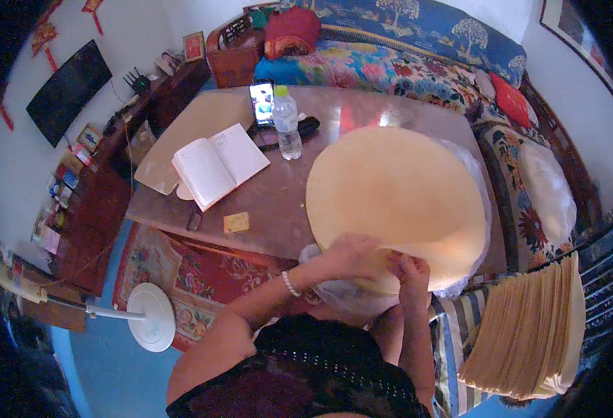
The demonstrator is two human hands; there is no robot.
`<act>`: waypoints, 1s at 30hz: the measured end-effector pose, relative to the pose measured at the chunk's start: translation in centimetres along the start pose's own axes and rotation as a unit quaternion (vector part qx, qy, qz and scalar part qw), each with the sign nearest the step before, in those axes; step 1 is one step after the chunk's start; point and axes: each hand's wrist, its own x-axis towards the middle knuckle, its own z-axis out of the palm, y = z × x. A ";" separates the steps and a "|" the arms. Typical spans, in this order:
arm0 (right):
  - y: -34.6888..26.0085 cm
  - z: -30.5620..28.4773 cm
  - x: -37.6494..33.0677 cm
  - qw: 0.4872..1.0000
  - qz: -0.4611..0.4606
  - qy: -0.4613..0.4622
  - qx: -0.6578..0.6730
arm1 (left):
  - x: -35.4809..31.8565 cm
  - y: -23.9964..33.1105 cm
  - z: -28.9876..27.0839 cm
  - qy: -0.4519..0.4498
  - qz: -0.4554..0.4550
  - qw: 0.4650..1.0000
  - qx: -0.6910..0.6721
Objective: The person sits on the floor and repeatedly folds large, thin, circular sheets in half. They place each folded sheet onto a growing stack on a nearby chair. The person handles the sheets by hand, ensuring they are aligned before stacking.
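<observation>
A stack of very large, thin, round tan sheets [397, 188], resembling flatbreads, lies on the table with clear plastic [348, 298] beneath it, showing along the near and right edges. My left hand [348, 256], a beaded bracelet at its wrist, rests over the near left part of the top sheet, its fingers stretched out and slightly blurred. Close beside it, my right hand [409, 268] has its fingers curled and pinched at the sheet's near edge. The fingertips of the right hand are partly hidden.
The brown table [278, 223] also bears an open notebook [219, 164], a water bottle [288, 125], an upright phone [262, 104], glasses [194, 220] and a small yellow card [236, 223]. Folded tan sheets [526, 327] are piled on a striped cloth at right. A white round base [151, 317] stands left.
</observation>
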 end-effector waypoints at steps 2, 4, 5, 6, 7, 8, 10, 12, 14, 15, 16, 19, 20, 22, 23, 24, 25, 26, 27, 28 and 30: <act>-0.4 -1.5 0.5 0.999 -0.029 0.037 -0.017 | -2.1 -3.0 0.7 -0.005 -0.031 0.999 -0.003; -1.0 -2.3 0.8 0.989 -0.084 0.075 -0.100 | -3.7 -4.7 -1.2 -0.002 -0.062 0.998 0.017; -0.6 -3.3 1.3 0.980 -0.109 0.092 -0.136 | -3.9 -5.4 -1.9 -0.004 -0.068 0.997 0.039; 0.2 -4.6 2.0 0.963 -0.156 0.129 -0.177 | -4.2 -5.9 -2.2 0.036 -0.060 0.997 0.032; 1.0 -6.3 2.6 0.940 -0.203 0.165 -0.221 | -4.1 -6.0 -2.3 0.077 -0.051 0.995 0.024; 1.6 -7.7 3.3 0.927 -0.207 0.205 -0.236 | -4.0 -6.1 -2.6 0.086 -0.048 0.995 0.016; -0.7 -7.2 2.6 0.860 -0.248 0.282 -0.346 | -3.3 -5.7 -3.5 0.110 -0.045 0.993 0.009; -1.8 -7.8 2.5 0.811 -0.260 0.331 -0.406 | -2.0 -4.5 -4.7 0.112 -0.056 0.992 -0.001; -3.0 -9.0 2.3 0.749 -0.292 0.333 -0.493 | -0.6 -4.8 -4.9 0.129 -0.035 0.991 0.030; -3.8 -9.2 2.5 0.715 -0.308 0.332 -0.532 | 0.3 -5.0 -5.3 0.111 -0.033 0.993 0.037; -3.9 -9.8 3.1 0.705 -0.338 0.344 -0.521 | 1.3 -5.0 -5.8 0.092 -0.031 0.994 0.045; -4.0 -12.6 4.4 0.703 -0.383 0.241 -0.549 | 3.7 -5.3 -7.0 0.099 -0.003 0.992 0.078; -4.3 -13.1 4.8 0.778 -0.318 0.228 -0.492 | 4.4 -5.5 -7.3 0.111 0.011 0.990 0.089; -5.3 -13.7 5.7 0.821 -0.277 0.201 -0.458 | 6.1 -6.1 -8.2 0.101 -0.010 0.992 0.076; -5.9 -14.1 6.3 0.840 -0.256 0.187 -0.440 | 7.0 -6.2 -8.6 0.096 -0.020 0.993 0.068; -6.5 -14.8 7.3 0.839 -0.228 0.173 -0.463 | 7.9 -5.6 -9.3 0.102 -0.054 0.993 0.038; -7.8 -14.1 7.9 0.831 -0.252 0.170 -0.467 | 8.8 -6.1 -9.7 0.107 -0.056 0.991 0.056; -9.3 -13.3 8.4 0.822 -0.275 0.167 -0.470 | 9.9 -7.0 -10.3 0.111 -0.058 0.989 0.073; -10.6 -12.4 9.1 0.813 -0.298 0.163 -0.473 | 11.1 -7.7 -10.9 0.116 -0.060 0.987 0.091; -11.8 -12.1 10.1 0.804 -0.307 0.164 -0.482 | 12.2 -7.7 -11.5 0.125 -0.063 0.987 0.085; -14.0 -11.8 12.7 0.786 -0.326 0.166 -0.499 | 14.6 -7.5 -13.1 0.143 -0.069 0.985 0.073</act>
